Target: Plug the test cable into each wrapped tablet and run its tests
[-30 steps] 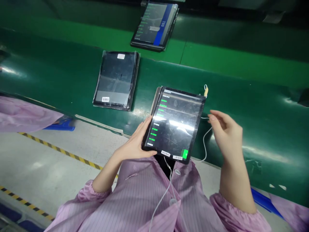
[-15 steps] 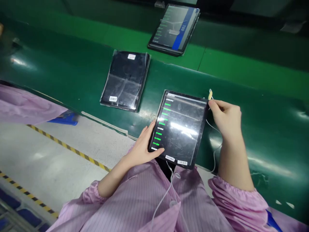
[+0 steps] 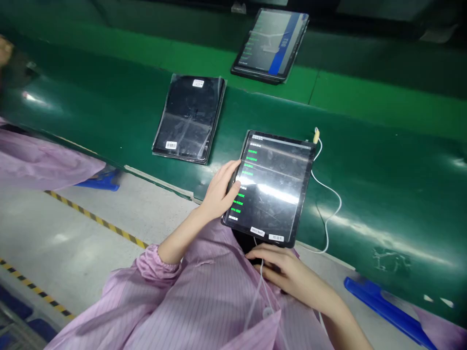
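Observation:
A tablet (image 3: 272, 194) with a dark screen and rows of green and white text lies tilted at the front edge of the green bench. My left hand (image 3: 221, 189) grips its left side, thumb over the screen edge and fingers along the rim. A yellow plug (image 3: 316, 135) on a white cord (image 3: 339, 199) sits at the tablet's upper right corner. Just below the tablet, in front of my chest, my right hand (image 3: 279, 265) has its fingers curled round a thin white cable (image 3: 260, 282); its fingertips are partly hidden.
A stack of black tablets (image 3: 189, 119), wrapped in film, lies left of centre on the bench (image 3: 109, 107). Farther back, another tablet stack (image 3: 272, 46) shows a lit screen. Blue stool parts (image 3: 383, 308) and pink clothing (image 3: 47, 158) appear at the sides.
My right hand has let go of the yellow plug and come down to the cable below the tablet. My left hand has slid up the tablet's left edge.

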Available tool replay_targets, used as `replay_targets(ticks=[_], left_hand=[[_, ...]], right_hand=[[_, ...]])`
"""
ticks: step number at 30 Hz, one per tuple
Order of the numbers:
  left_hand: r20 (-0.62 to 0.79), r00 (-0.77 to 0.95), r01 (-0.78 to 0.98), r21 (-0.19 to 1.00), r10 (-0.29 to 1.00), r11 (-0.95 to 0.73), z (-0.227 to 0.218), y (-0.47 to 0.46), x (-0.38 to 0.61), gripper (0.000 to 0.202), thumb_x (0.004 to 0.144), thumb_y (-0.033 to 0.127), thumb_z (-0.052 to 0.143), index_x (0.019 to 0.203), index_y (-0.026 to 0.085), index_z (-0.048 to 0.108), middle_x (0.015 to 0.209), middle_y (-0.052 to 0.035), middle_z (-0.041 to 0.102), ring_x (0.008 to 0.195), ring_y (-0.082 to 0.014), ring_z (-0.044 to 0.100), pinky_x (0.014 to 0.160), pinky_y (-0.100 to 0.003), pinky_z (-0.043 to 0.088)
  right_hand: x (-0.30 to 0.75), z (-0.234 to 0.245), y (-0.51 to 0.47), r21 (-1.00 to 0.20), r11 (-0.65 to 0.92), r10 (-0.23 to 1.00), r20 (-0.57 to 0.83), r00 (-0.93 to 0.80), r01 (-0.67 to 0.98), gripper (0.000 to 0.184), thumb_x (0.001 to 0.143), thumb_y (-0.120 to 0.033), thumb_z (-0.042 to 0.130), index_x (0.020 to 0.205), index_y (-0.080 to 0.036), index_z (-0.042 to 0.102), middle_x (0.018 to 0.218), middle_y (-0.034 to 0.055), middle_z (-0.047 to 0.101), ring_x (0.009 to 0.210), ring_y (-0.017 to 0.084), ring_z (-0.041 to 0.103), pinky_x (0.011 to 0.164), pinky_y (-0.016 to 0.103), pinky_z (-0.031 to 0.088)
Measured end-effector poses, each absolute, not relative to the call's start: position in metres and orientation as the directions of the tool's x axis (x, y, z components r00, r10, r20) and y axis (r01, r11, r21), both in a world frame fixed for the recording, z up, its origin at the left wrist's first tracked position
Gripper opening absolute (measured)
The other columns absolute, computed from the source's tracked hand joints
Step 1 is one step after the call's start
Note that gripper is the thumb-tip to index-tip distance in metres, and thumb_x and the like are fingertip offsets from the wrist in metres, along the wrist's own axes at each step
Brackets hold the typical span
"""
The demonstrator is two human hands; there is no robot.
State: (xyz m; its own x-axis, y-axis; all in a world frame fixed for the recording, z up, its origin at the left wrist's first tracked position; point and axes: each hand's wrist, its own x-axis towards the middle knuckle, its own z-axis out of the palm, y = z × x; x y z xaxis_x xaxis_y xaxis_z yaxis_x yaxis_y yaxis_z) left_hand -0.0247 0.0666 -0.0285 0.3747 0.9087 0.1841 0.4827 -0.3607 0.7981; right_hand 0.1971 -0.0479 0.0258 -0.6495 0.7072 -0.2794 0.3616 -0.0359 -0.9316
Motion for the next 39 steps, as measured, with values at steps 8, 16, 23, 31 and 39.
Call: replay_targets(ticks=[8, 16, 23, 31, 39], left_hand=[[0.216, 0.343, 0.445, 0.819, 0.914, -0.361, -0.036, 0.061, -0.028, 0.056, 0.105, 0.052, 0.031, 0.151, 0.021, 0.036, 0.151, -0.0176, 0.047, 0.134, -0.0275, 0.052, 0.110, -0.048, 0.042], [0.276, 0.347, 0.465, 0.779, 0.896, -0.420, -0.034, 0.068, -0.025, 0.049, 0.106, 0.046, 0.032, 0.148, 0.023, 0.043, 0.153, -0.0163, 0.045, 0.141, -0.0288, 0.045, 0.113, -0.050, 0.040], [0.346, 0.373, 0.446, 0.747, 0.861, -0.493, -0.033, 0.063, -0.029, 0.045, 0.106, 0.045, 0.032, 0.147, 0.031, 0.045, 0.158, -0.0115, 0.038, 0.133, -0.0298, 0.051, 0.111, -0.053, 0.040], [0.338, 0.407, 0.457, 0.728, 0.848, -0.510, -0.026, 0.063, -0.031, 0.046, 0.107, 0.046, 0.027, 0.146, 0.033, 0.047, 0.159, -0.0086, 0.038, 0.144, -0.0301, 0.041, 0.114, -0.054, 0.037], [0.395, 0.402, 0.458, 0.694, 0.826, -0.555, -0.023, 0.062, -0.031, 0.045, 0.107, 0.045, 0.027, 0.139, 0.033, 0.056, 0.159, -0.0044, 0.039, 0.144, -0.0297, 0.040, 0.117, -0.057, 0.033]], right_hand=[[0.226, -0.009, -0.085, -0.934, -0.090, 0.910, -0.219, -0.352, 0.346, 0.033, 0.097, -0.047, 0.056, 0.092, -0.023, 0.077, 0.091, 0.0077, 0.077, 0.083, 0.020, 0.074, 0.076, 0.027, 0.060], [0.254, 0.002, -0.093, -0.930, 0.034, 0.991, -0.017, -0.136, 0.367, 0.031, 0.090, -0.049, 0.066, 0.079, -0.025, 0.081, 0.070, 0.0064, 0.075, 0.061, 0.021, 0.073, 0.057, 0.023, 0.059], [0.266, -0.007, -0.093, -0.928, 0.089, 0.994, 0.060, -0.091, 0.362, 0.032, 0.091, -0.050, 0.065, 0.081, -0.026, 0.082, 0.054, 0.0027, 0.067, 0.045, 0.019, 0.064, 0.065, 0.033, 0.063], [0.279, -0.008, -0.096, -0.932, -0.213, 0.969, -0.164, 0.184, 0.293, 0.016, 0.087, -0.047, 0.066, 0.092, -0.042, 0.080, 0.056, 0.0043, 0.061, 0.046, 0.026, 0.057, 0.044, 0.040, 0.050], [0.270, -0.003, -0.097, -0.895, -0.427, 0.879, -0.376, 0.294, 0.129, 0.017, 0.084, -0.050, 0.066, 0.096, -0.046, 0.078, 0.054, 0.0041, 0.055, 0.050, 0.029, 0.057, 0.048, 0.047, 0.049]])
